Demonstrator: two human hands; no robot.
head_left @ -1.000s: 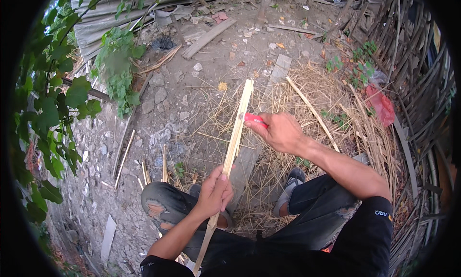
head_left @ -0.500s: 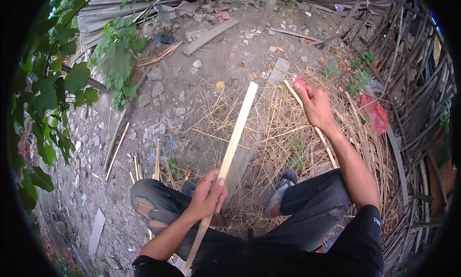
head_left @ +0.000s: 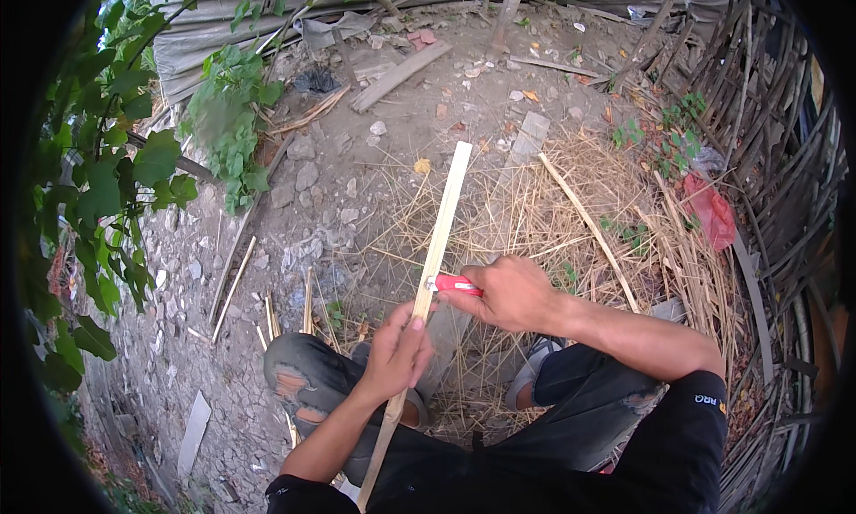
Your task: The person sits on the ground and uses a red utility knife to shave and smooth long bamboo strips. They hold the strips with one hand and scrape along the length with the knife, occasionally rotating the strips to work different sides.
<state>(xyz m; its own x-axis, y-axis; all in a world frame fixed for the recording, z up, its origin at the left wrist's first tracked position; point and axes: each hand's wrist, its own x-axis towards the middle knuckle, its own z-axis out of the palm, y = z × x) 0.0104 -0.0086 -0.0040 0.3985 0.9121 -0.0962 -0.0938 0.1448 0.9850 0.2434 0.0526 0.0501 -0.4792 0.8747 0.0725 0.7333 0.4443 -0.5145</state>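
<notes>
Soil point(head_left: 415, 117), grey-brown, strewn with thin straw-coloured slivers point(head_left: 597, 171), reaches a grey draped sheet point(head_left: 189, 55). Over the soil, the left hand point(head_left: 397, 349) clasps a long pale-wood strip point(head_left: 446, 215); the right hand point(head_left: 517, 296) clenches a red-handled metal-tipped tool point(head_left: 457, 285) against it.

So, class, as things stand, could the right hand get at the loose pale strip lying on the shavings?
Probably yes: the right hand is close to the loose pale strip, with nothing seen blocking it. It grips a red-handled tool, though, so it might need freeing first.
</notes>
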